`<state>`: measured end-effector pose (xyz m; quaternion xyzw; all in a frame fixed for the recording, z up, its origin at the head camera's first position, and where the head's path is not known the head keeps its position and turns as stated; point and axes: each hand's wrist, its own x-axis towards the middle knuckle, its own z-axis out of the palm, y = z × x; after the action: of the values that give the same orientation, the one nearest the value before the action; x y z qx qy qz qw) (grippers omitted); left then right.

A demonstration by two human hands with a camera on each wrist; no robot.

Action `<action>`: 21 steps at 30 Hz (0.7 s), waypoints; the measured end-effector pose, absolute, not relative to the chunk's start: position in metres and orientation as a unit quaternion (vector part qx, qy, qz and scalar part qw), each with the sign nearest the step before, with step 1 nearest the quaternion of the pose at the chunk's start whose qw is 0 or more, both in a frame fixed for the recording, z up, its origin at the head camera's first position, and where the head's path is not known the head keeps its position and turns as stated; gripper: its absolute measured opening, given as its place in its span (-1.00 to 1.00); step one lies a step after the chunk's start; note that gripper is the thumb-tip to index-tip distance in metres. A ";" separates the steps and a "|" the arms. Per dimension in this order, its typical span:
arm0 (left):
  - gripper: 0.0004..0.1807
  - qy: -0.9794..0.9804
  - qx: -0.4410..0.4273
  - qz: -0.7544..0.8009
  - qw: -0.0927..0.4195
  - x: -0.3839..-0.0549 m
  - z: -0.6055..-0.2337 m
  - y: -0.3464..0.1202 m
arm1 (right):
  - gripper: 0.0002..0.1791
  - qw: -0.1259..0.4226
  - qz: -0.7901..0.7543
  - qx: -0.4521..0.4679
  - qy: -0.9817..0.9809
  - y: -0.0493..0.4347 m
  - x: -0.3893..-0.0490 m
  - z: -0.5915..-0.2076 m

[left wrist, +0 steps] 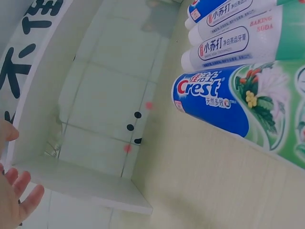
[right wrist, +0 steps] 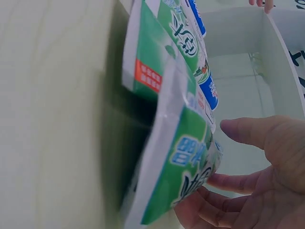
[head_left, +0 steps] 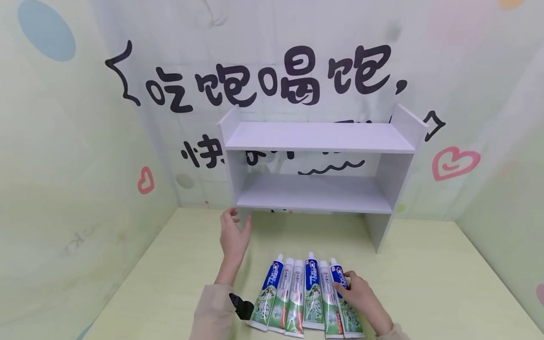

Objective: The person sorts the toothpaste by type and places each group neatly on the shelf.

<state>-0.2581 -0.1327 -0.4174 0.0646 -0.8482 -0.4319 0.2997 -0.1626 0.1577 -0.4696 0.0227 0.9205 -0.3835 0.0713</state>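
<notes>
Toothpaste tubes lie side by side on the table, caps toward the shelf. My right hand [head_left: 362,296] grips the rightmost Crest toothpaste tube [head_left: 351,317], thumb across its upper face and fingers along its right edge. In the right wrist view, the thumb [right wrist: 245,132] and fingers straddle that tube [right wrist: 183,164]; part of the contact is hidden. My left hand [head_left: 234,238] is empty, fingers loosely spread, by the lower left side of the white shelf [head_left: 314,192]. The left wrist view shows its fingertips [left wrist: 32,200] beside the shelf's side panel.
Blue-green Crest tubes [head_left: 272,282] and white-green baking soda tubes [head_left: 295,293] form the row on the pale table [head_left: 437,283]. The shelf has two boards and stands against the printed back wall [head_left: 272,28]. A black wrist device [head_left: 241,307] sits at the left sleeve.
</notes>
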 end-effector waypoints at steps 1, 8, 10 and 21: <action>-0.46 -0.845 0.070 -0.438 0.299 -0.260 -0.417 -0.134 | -0.39 0.072 -0.385 0.023 0.920 0.157 -0.162 -0.470; -0.39 -0.836 0.092 -0.459 0.286 -0.268 -0.415 -0.139 | -0.37 0.071 -0.389 0.022 0.918 0.157 -0.158 -0.474; -0.38 -0.835 0.091 -0.462 0.285 -0.271 -0.414 -0.141 | -0.37 0.072 -0.388 0.025 0.918 0.157 -0.158 -0.475; -0.37 -0.813 0.040 -0.515 0.269 -0.285 -0.407 -0.152 | -0.46 0.072 -0.386 0.053 0.918 0.153 -0.152 -0.480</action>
<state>-0.2846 -0.1517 -0.4066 0.0398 -0.8129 -0.5148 0.2695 -0.1521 0.1532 -0.4796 0.0534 0.9183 -0.3856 0.0715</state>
